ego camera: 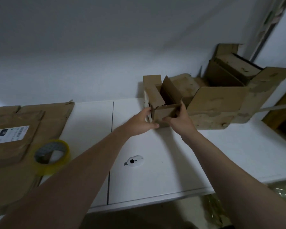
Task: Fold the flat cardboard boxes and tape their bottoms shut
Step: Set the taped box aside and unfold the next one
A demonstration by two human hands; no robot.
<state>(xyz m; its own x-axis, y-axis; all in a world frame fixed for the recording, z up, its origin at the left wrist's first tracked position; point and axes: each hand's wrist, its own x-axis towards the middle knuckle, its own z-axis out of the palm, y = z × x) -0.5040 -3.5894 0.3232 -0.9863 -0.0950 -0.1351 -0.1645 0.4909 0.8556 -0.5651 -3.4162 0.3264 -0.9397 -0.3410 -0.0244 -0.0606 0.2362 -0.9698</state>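
A small brown cardboard box [162,95] stands upright at the far side of the white table [172,162], its top flaps open. My left hand [142,120] grips its near left corner, thumb along the bottom edge. My right hand [180,119] grips the near right corner, fingers curled round the front flap. A roll of clear yellowish tape [52,156] lies at the left on a stack of flat cardboard boxes [15,128]. A small white cutter [134,161] lies in the middle of the table.
Larger folded boxes [221,103] with open flaps crowd the back right corner against the white wall. A shipping label [8,134] is on the top flat box. The table's front edge runs below my arms; crinkled plastic [281,192] shows at the lower right.
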